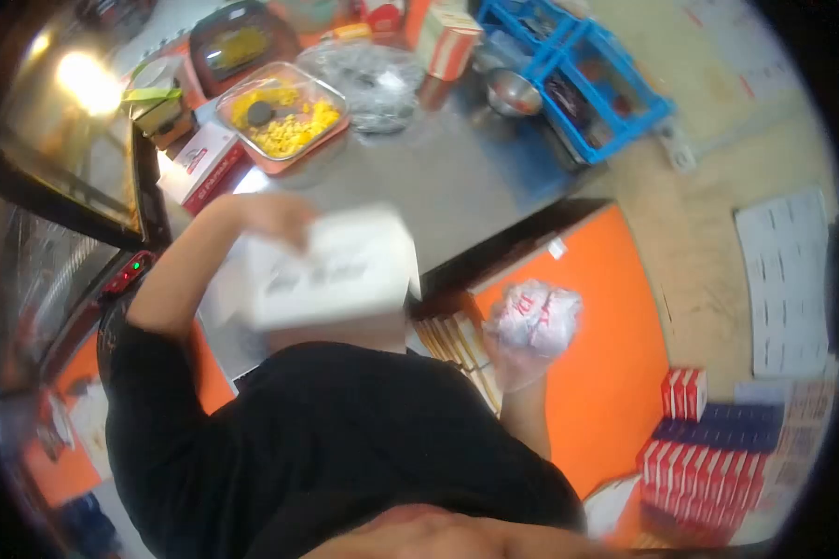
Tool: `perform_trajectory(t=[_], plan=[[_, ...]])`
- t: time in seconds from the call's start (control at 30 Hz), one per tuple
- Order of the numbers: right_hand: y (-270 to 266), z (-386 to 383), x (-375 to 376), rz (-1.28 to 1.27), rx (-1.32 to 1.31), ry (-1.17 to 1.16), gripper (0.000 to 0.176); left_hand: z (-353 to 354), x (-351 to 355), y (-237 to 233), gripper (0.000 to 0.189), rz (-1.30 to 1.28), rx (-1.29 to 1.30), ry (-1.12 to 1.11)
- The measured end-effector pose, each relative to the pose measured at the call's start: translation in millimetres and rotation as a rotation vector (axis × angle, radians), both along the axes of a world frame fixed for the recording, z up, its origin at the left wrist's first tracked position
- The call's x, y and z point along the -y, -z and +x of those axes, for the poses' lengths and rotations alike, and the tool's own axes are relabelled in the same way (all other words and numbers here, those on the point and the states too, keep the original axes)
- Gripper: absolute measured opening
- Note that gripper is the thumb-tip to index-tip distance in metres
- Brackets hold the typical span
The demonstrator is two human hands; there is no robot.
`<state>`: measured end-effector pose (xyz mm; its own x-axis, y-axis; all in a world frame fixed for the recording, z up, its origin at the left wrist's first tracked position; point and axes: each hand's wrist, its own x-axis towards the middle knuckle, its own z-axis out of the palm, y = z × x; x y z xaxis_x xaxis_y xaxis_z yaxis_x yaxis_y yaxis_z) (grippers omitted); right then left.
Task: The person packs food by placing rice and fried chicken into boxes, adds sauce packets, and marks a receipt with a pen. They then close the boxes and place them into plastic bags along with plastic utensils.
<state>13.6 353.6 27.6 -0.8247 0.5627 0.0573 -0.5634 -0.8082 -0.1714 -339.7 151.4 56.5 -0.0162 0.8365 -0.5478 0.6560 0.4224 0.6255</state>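
Observation:
My left hand (278,222), blurred by motion, grips the top edge of a white paper box (345,265) with dark lettering, held in front of my chest. Out to the right, my right hand (517,368) holds up a crumpled bundle wrapped in whitish plastic (534,317) with red print. The bundle hides most of that hand's fingers. Between the two hands, below the counter edge, several thin tan-edged cartons (452,340) stand in a row.
A metal counter (419,168) bears a clear tub of yellow pieces (294,130), a plastic bag (368,84), a red-and-white box (203,163) and a steel bowl (513,93). Blue crates (615,93) stand behind. A glass-sided warmer (65,177) is at left, stacked red-and-white cartons (704,475) at right.

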Motion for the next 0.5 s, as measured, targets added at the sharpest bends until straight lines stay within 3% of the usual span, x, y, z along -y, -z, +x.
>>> perform_trajectory(t=[0.03, 0.1, 0.13, 0.17, 0.2, 0.3, 0.33, 0.37, 0.43, 0.47, 0.5], plan=[[-18, -27, -4, -0.015, 0.012, -0.038, 0.046, -35, -28, 42, 0.058, 0.203, -0.127, 0.037], [-46, -77, -18, 0.562, 0.131, -0.224, 0.039, -45, -80, 19, 0.057, 0.001, 0.039, 0.048], [-50, -99, -30, 0.858, 0.170, -0.308, 0.036, -47, -96, 19, 0.054, -0.007, -0.020, 0.028], [-3, -114, -59, 0.827, 0.276, -0.558, 0.036, -51, -108, 20, 0.051, -0.017, -0.080, 0.011], [-25, -131, -38, 0.747, 0.668, -0.597, 0.034, -54, -119, 27, 0.051, -0.027, -0.079, -0.018], [52, -191, -24, 0.706, 0.907, -1.075, 0.041, -63, -112, 44, 0.043, 0.099, -0.184, -0.083], [104, -200, -18, 0.371, 0.779, -1.244, 0.041, -70, -95, 36, 0.041, 0.181, -0.137, -0.386], [97, -202, -4, 0.209, 0.893, -1.185, 0.036, -79, -77, 29, 0.039, 0.272, -0.097, -0.682], [129, -208, -5, 0.108, 0.695, -1.077, 0.034, -114, -15, 41, 0.037, 0.384, -0.108, -1.285], [130, -216, -7, 0.112, 0.690, -1.102, 0.034, -137, 24, 62, 0.037, 0.277, -0.498, -1.267], [130, -220, -13, 0.282, 0.671, -0.936, 0.034, -151, 58, 90, 0.036, 0.148, -0.872, -1.209]])
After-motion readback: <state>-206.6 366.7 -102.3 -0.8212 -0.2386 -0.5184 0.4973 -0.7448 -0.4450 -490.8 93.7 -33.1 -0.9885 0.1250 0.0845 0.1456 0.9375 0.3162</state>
